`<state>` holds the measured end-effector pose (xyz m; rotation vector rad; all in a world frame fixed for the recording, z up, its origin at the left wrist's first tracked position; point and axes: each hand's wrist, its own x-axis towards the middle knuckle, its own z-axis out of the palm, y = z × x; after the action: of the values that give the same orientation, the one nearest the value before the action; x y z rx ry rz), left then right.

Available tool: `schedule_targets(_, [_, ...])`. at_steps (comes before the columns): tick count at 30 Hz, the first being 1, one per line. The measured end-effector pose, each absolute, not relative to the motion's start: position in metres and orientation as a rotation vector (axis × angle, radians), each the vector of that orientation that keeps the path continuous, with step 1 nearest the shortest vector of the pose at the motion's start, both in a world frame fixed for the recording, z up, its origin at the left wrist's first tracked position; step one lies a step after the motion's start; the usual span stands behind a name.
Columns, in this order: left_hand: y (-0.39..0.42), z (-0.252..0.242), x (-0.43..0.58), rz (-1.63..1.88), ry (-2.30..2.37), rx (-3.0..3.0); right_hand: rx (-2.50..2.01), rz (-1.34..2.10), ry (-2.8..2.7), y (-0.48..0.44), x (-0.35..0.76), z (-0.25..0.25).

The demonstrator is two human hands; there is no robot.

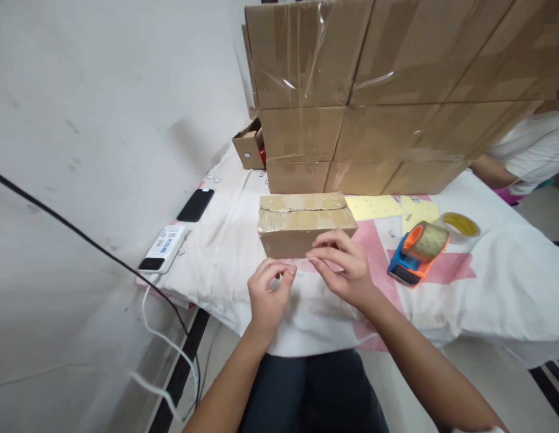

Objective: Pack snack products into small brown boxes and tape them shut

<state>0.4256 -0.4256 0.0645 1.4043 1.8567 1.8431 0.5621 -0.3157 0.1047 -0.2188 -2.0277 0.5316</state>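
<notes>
A small brown cardboard box [309, 243] lies on the cloth-covered table in front of me, clear tape over its top seam and left end. Just short of its front side, my left hand [268, 291] is closed, thumb and fingertips pinched together. My right hand [342, 264] is by the box's front right corner, its thumb and fingers also drawn into a pinch. The two sets of fingertips face each other, a little apart. Whatever they pinch, if anything, is too small to make out. To the right lies a blue and orange tape dispenser [408, 264] loaded with a tape roll [426, 239].
Tape-wrapped cartons [302, 135] stand stacked behind the box. A loose tape roll [460, 225] lies right. Left are a black phone [196, 205], a white device [164, 248] with a cable, and a small open box [249, 149]. Another person's sleeve [538, 147] shows far right.
</notes>
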Motion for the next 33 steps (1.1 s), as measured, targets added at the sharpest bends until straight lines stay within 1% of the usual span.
schedule_targets(4, [-0.414, 0.065, 0.425, 1.762, 1.799, 1.319, -0.282, 0.591, -1.994, -0.306, 0.555, 0.119])
schedule_targets(8, [-0.407, 0.072, 0.422, 1.696, 1.62, 1.102, -0.364, 0.669, -2.004, -0.288, 0.552, 0.129])
schedule_targets(13, [-0.408, 0.082, 0.414, 1.697, 1.554, 0.995, -0.464, 0.777, -2.022, -0.281, 0.565, 0.124])
schedule_targets(18, [-0.412, 0.082, 0.415, 1.674, 1.49, 1.002, -0.432, 0.739, -2.265, -0.306, 0.573, 0.108])
schedule_targets(24, [-0.415, 0.076, 0.428, 1.63, 1.461, 1.032, -0.462, 0.657, -2.039, -0.315, 0.553, 0.122])
schedule_targets(26, [-0.417, 0.078, 0.431, 1.638, 1.451, 1.031, -0.511, 0.724, -1.987, -0.313, 0.551, 0.128])
schedule_targets(28, [-0.418, 0.081, 0.433, 1.637, 1.443, 1.038, -0.582, 0.892, -1.904, -0.312, 0.554, 0.129])
schedule_targets(30, [-0.419, 0.083, 0.434, 1.634, 1.425, 1.034, -0.615, 1.076, -1.794, -0.313, 0.563, 0.124])
schedule_targets(33, [-0.421, 0.084, 0.434, 1.621, 1.374, 0.995, -0.543, 1.176, -1.738, -0.316, 0.582, 0.108])
